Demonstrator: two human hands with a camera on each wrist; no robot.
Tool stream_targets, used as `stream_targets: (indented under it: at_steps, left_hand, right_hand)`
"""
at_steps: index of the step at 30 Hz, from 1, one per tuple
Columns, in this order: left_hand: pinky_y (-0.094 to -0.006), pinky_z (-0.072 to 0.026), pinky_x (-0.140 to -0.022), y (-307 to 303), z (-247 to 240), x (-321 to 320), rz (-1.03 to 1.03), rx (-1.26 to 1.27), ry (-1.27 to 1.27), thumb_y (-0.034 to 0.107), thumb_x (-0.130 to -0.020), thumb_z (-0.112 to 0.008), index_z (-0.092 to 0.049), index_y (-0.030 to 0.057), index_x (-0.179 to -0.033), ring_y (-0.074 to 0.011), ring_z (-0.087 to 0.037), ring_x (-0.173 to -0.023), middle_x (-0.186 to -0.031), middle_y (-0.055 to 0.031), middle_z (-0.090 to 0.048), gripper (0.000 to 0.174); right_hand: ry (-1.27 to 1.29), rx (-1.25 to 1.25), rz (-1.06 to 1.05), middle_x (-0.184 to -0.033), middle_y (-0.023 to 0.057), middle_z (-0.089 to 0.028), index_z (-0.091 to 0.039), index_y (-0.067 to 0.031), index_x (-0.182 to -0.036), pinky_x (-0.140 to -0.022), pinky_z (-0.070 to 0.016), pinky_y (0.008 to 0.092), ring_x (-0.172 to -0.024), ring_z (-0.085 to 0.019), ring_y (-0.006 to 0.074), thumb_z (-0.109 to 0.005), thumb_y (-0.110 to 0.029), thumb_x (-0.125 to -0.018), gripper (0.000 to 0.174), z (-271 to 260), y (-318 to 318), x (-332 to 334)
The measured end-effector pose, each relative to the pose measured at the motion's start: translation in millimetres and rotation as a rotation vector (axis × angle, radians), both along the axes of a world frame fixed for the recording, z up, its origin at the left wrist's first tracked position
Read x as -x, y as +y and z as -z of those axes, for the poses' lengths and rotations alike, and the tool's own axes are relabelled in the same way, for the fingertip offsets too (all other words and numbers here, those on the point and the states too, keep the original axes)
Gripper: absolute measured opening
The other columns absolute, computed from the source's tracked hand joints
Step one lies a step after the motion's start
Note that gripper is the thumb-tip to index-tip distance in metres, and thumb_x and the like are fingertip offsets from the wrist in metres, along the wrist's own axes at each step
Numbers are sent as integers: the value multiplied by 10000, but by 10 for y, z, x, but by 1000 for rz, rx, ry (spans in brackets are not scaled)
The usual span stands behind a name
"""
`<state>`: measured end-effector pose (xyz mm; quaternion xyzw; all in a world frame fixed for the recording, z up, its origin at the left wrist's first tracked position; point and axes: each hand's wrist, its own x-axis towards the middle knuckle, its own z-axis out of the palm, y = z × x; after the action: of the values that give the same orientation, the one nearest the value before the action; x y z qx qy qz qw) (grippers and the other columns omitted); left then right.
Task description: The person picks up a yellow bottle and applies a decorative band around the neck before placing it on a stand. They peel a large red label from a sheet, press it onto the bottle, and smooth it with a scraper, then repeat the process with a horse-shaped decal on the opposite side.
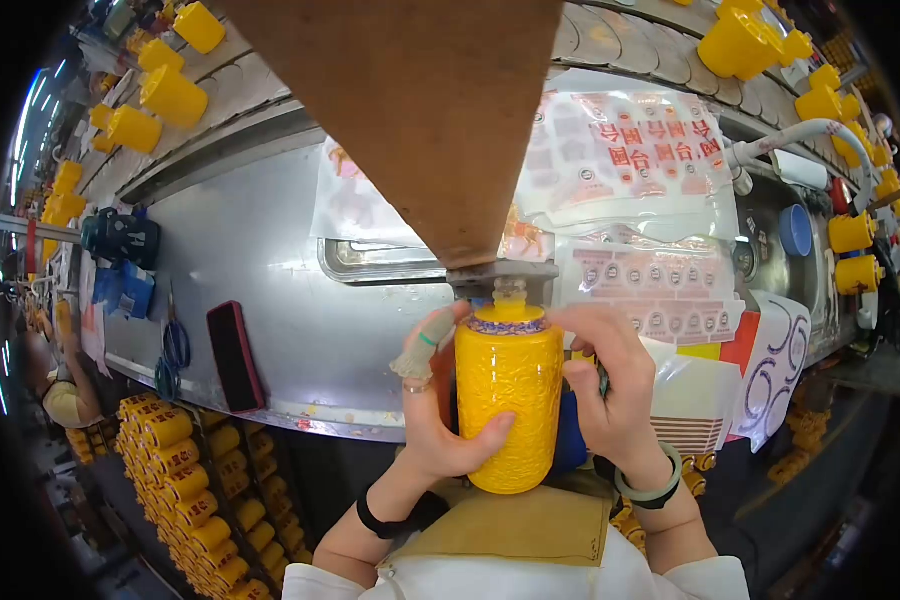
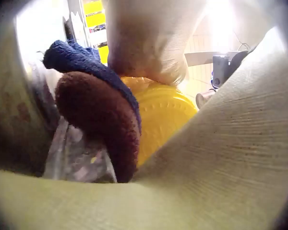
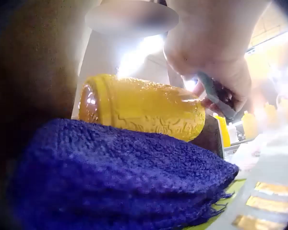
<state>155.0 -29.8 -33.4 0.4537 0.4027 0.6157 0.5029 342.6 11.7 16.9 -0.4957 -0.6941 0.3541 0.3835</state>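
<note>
A yellow bottle [image 1: 510, 400] with embossed sides lies neck-away over the lap in the head view. Around its shoulder runs a purple-patterned band [image 1: 508, 326]. My left hand [image 1: 438, 405] grips the bottle from the left, thumb across its side; a pale covering [image 1: 423, 345] wraps one finger. At the shoulder's right side, my right hand [image 1: 615, 375] has its index fingertip by the band, with the other fingers curled. They hold a small flat grey-green piece [image 3: 216, 96], seen in the right wrist view; its kind is unclear.
A brown post [image 1: 420, 120] rises just beyond the bottle's neck. A phone [image 1: 235, 355] lies on the metal table [image 1: 230, 230] at left. Printed clear sheets [image 1: 630, 160] cover the right side, before a sink with a blue bowl [image 1: 796, 230]. A blue towel [image 3: 125, 172] lies beneath the bottle.
</note>
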Motion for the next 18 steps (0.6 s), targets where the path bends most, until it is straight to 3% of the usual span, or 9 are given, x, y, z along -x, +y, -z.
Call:
stream_targets:
  at_steps: [1, 3, 7, 9, 18]
  left_hand:
    - [-447, -364, -1179, 8, 9, 25, -2, -1, -4, 119, -784, -822, -327, -36, -1524, -325, -471, -1377, -1495, -214, -418, 904]
    - [-452, -376, -1166, 25, 27, 114, -60, -158, 353, 159, -766, -833, -379, -47, -1496, -333, -481, -1367, -1478, -224, -447, 884]
    - [-460, -390, -1149, 11, 46, 130, -2, -95, 318, 200, -750, -840, -436, -56, -1459, -345, -501, -1345, -1445, -232, -483, 855]
    - [-463, -396, -1141, 31, 17, 120, -72, -146, 360, 210, -745, -842, -501, -54, -1418, -358, -518, -1327, -1412, -239, -512, 800]
    - [-458, -403, -1131, 32, 3, 138, -49, -142, 364, 203, -732, -844, -556, -42, -1382, -366, -527, -1317, -1390, -248, -532, 753]
  right_hand:
    - [-21, -25, -5, -1099, 130, -671, -696, -33, -1213, -767, -511, 346, -873, -613, 253, -697, -64, -891, 323, -9, 3, 3]
    - [-45, -50, -10, -1105, 129, -669, -707, -40, -1225, -772, -512, 350, -896, -617, 264, -709, -64, -874, 352, -2, 17, 5]
    - [-32, -69, -39, -1114, 125, -666, -735, -56, -1218, -780, -508, 352, -906, -618, 266, -712, -53, -858, 361, 26, 26, 9]
    - [-24, -52, -33, -1117, 121, -665, -743, -60, -1208, -778, -506, 350, -893, -612, 258, -711, -51, -860, 349, 19, 22, 14]
    - [-69, -74, -46, -1113, 131, -660, -747, -60, -1216, -757, -500, 347, -865, -590, 231, -707, -40, -859, 360, -19, 14, 27]
